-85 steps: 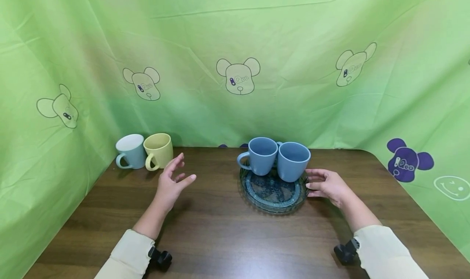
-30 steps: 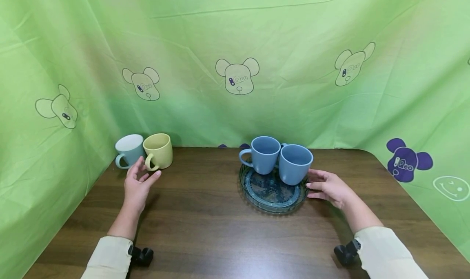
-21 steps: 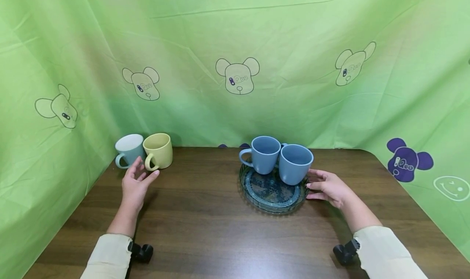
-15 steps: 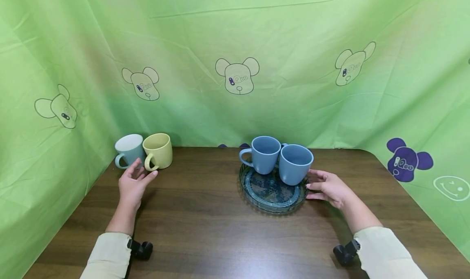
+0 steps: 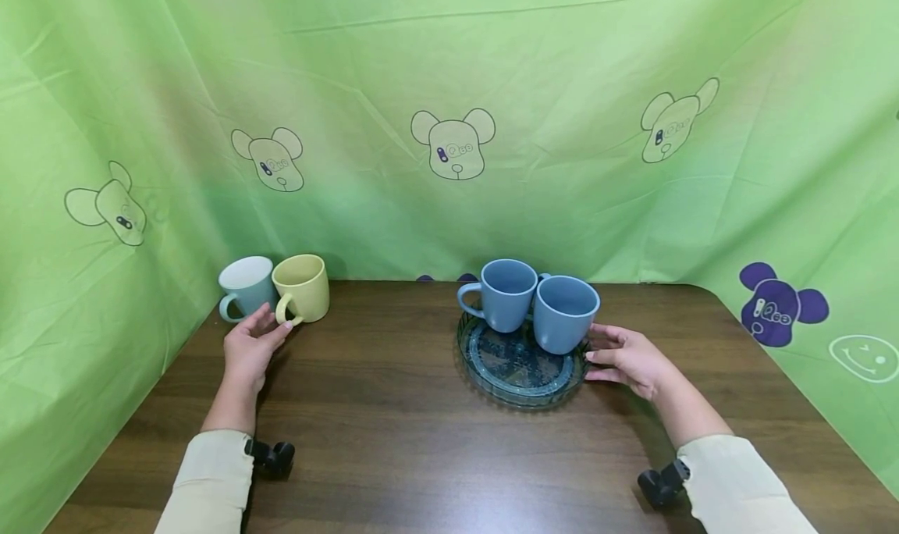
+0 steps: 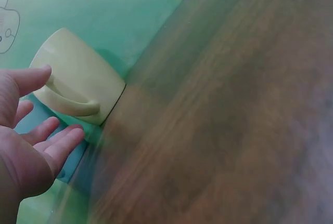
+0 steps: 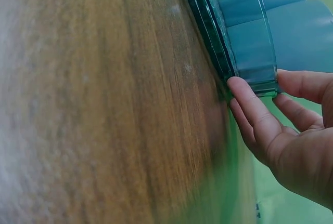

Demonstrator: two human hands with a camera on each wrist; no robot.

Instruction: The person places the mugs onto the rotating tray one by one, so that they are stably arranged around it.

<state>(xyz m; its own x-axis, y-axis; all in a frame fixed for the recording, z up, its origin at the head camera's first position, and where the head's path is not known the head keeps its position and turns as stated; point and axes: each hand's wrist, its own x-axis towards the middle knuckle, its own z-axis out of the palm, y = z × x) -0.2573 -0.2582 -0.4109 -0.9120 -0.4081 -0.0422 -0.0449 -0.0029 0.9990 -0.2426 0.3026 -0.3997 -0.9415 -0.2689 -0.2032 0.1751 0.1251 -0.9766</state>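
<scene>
left hand [image 5: 247, 347] had moved from mid-table to the yellow mug [image 5: 305, 287], fingers loosely spread, thumb at its handle, not gripping yet. right hand [image 5: 627, 355] stayed open, fingertips [image 7: 240, 87] touching the glass plate [image 5: 523, 389] rim holding two blue mugs [image 5: 534, 304]. pickup looked imminent.

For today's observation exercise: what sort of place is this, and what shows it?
Probably a staged recording set, not a kitchen: a green cartoon-bear backdrop curtains a wooden table holding only mugs and a glass plate.
</scene>
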